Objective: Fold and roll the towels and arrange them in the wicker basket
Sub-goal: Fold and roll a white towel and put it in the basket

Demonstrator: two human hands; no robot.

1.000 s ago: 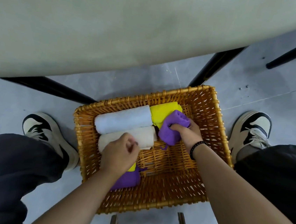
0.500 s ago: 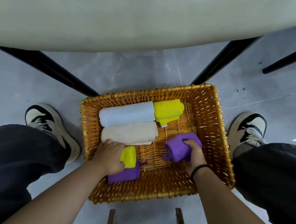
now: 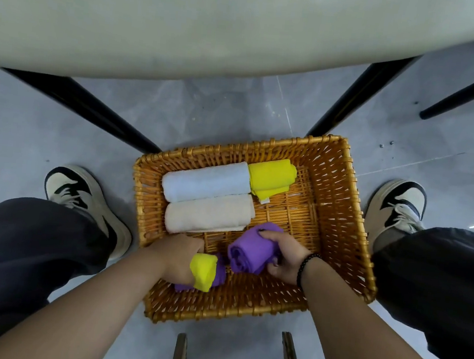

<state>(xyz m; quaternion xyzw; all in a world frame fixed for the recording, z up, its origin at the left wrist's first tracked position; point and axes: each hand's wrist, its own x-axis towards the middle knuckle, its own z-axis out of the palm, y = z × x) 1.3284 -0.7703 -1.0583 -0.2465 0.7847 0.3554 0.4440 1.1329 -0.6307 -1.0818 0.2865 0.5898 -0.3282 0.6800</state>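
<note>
1. The wicker basket (image 3: 339, 219) sits on the grey floor (image 3: 222, 110) between the person's two sneakers, just in front of the desk (image 3: 188, 19) edge and its black legs. The right half of the basket bottom is bare weave, so there's room there.
2. A white rolled towel (image 3: 205, 180) lies along the far wall, and a beige rolled towel (image 3: 208, 216) is snug against it on the near side. A yellow rolled towel (image 3: 271, 177) butts up to the white one's right end, with one flap hanging loose.
3. Right hand (image 3: 283, 257) has its fingers curled around a purple rolled towel (image 3: 248, 252), thumb on top. The roll looks loose, spiral end facing the camera, close over the basket floor; can't tell if it's touching.
4. Left hand (image 3: 177, 258) is low by the near left side, gripping a small yellow roll (image 3: 203, 272) together with another purple roll (image 3: 218, 275) underneath it. Fingers are mostly hidden, but they wrap around the bundle.
</note>
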